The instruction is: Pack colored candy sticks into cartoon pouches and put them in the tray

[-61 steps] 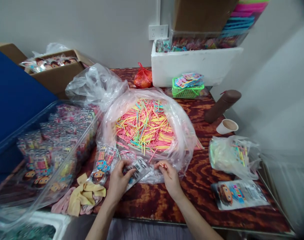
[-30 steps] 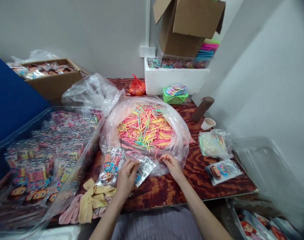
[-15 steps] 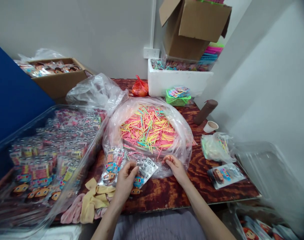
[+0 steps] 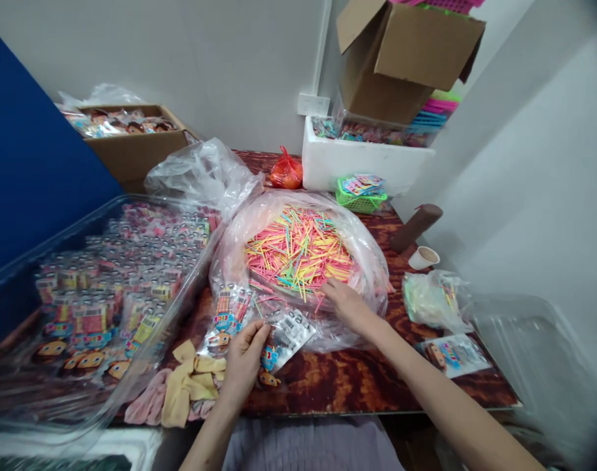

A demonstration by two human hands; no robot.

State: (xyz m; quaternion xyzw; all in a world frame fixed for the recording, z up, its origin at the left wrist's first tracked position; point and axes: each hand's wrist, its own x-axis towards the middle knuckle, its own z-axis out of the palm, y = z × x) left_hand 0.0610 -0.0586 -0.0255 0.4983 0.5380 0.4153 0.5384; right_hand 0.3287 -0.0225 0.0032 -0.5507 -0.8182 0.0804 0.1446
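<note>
My right hand [image 4: 348, 302] reaches over the near right edge of a big clear plastic bag [image 4: 377, 261] full of thin pink, yellow, green and blue plastic sticks [image 4: 298, 245]. Its fingers are bent and close together at the sticks, with the tips hidden. Lower down, my left hand [image 4: 248, 353] is closed in a pinch beside a printed packet [image 4: 293, 330] with a cartoon head; what lies between the fingertips is too small to make out. Another cartoon packet [image 4: 224, 320], with coloured sticks inside, lies just left of that hand.
A clear tray [image 4: 180, 294] of filled packets stands at left, with yellow and pink cloths [image 4: 185, 386] by its near corner. On the right are a brown bottle [image 4: 416, 227], a paper cup [image 4: 423, 258], a small bag [image 4: 433, 297] and a flat packet [image 4: 455, 355].
My right hand has moved forward from the bag's near edge to the sticks. My left hand stays by the printed packet. The whole view has shifted slightly.
</note>
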